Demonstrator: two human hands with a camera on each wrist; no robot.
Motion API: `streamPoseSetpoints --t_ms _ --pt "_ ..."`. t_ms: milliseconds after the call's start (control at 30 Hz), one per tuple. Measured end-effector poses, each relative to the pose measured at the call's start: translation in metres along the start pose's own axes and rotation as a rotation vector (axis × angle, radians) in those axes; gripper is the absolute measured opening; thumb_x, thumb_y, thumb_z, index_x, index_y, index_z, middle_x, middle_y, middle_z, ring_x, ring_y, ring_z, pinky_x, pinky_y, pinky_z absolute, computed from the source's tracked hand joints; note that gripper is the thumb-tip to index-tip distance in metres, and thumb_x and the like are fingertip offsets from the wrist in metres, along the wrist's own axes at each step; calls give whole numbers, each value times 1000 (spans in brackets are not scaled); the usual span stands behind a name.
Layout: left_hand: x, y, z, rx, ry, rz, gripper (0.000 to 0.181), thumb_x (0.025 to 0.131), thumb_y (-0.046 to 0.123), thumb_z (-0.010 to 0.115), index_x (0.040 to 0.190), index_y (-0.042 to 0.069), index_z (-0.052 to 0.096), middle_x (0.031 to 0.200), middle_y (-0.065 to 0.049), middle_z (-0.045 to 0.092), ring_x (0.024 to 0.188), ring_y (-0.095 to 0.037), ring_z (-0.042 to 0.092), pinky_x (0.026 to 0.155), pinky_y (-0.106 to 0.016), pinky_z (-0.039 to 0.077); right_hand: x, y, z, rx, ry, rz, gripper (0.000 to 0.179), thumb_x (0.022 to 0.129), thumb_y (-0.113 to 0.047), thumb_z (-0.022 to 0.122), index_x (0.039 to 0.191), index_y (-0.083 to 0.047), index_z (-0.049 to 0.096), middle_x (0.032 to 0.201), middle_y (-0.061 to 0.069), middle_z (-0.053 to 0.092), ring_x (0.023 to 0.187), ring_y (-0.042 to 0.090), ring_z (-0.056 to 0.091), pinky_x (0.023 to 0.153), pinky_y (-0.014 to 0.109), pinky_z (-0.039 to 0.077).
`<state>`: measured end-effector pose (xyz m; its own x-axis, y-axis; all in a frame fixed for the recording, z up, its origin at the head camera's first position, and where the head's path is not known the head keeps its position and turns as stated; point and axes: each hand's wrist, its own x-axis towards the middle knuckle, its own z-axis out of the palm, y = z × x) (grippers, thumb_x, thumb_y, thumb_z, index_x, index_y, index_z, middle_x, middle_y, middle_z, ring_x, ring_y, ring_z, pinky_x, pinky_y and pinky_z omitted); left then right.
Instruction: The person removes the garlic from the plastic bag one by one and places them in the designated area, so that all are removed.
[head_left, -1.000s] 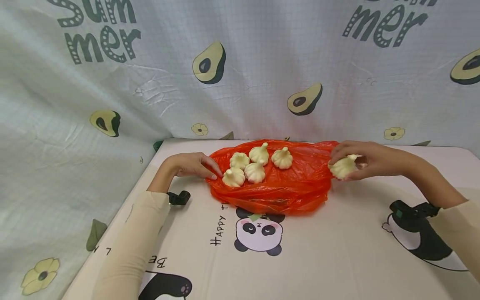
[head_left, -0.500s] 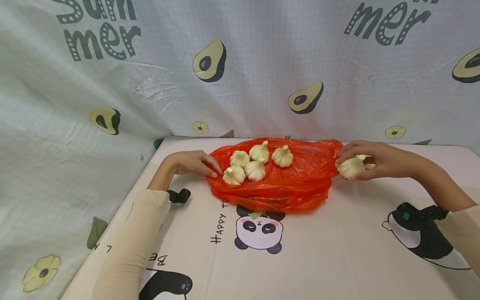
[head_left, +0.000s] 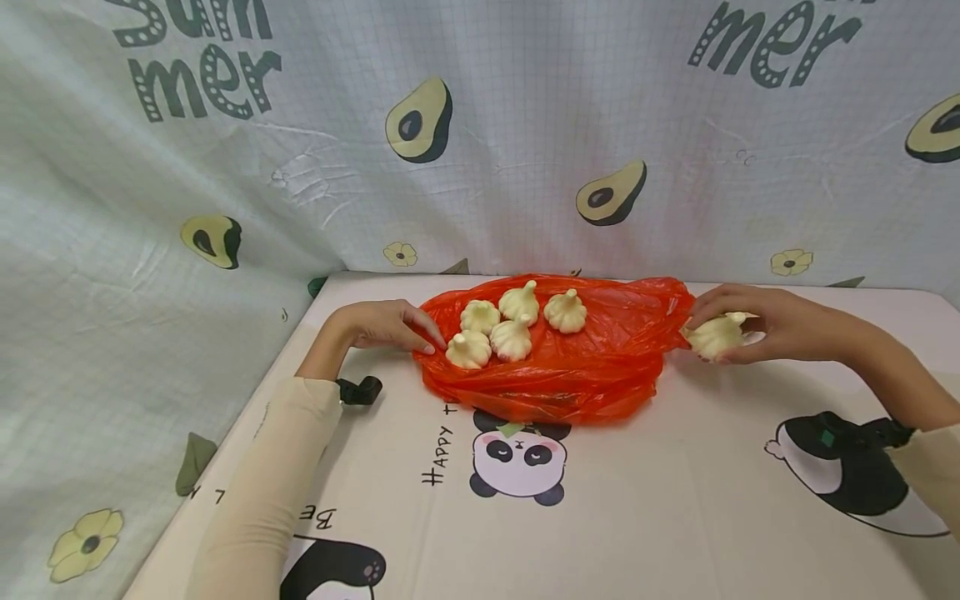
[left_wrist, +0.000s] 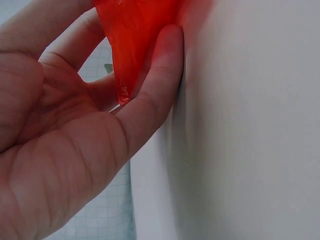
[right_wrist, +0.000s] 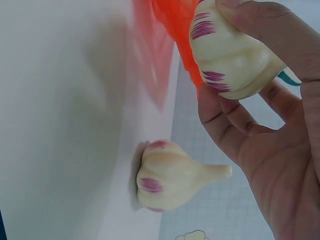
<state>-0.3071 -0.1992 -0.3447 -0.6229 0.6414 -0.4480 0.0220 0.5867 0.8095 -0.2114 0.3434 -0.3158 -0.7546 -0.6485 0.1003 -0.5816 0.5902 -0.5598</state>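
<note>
Head view, R hand [head_left: 787, 325] w/ ribbed garlic [head_left: 716, 337], crinkly plastic bag [head_left: 540, 393]

Head cam: fwd/down, wide over table [head_left: 637, 517]. Wrist cams: v. close on L hand [left_wrist: 75, 137] & R hand [right_wrist: 272, 150], table sideways; all share red bag [head_left: 540, 383].

The right hand [head_left: 787, 321] is partly hiding the held garlic bulb [head_left: 714, 337] from me. The red bag [left_wrist: 137, 35] is running past the left wrist view's upper edge; the head view's right edge is cropping the right sleeve [head_left: 933, 475].
</note>
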Motion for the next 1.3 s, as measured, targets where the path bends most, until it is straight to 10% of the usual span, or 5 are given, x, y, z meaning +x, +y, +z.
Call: streamPoseSetpoints --t_ms 400,700,1300 --pt "1 -1 1 9 -2 -14 20 93 6 73 112 4 77 118 -5 69 108 -21 61 94 -30 53 -18 8 -4 -50 61 42 50 74 -7 90 118 -24 72 122 -12 60 110 -3 52 74 24 56" --pt "3 3 -4 18 -3 -17 22 94 7 72 115 3 76 121 -6 68 111 -23 59 94 -31 52 -36 19 -17 -90 193 221 55 71 -1 91 120 -17 72 123 -20 56 115 -8 44 76 11 46" --pt "2 4 -3 14 -2 -30 22 94 7 71 115 2 76 117 -5 67 106 -22 59 90 -29 52 -65 54 -32 -109 205 448 53 83 -23 86 131 -19 65 119 -31 48 107 -12 37 72 4 39"
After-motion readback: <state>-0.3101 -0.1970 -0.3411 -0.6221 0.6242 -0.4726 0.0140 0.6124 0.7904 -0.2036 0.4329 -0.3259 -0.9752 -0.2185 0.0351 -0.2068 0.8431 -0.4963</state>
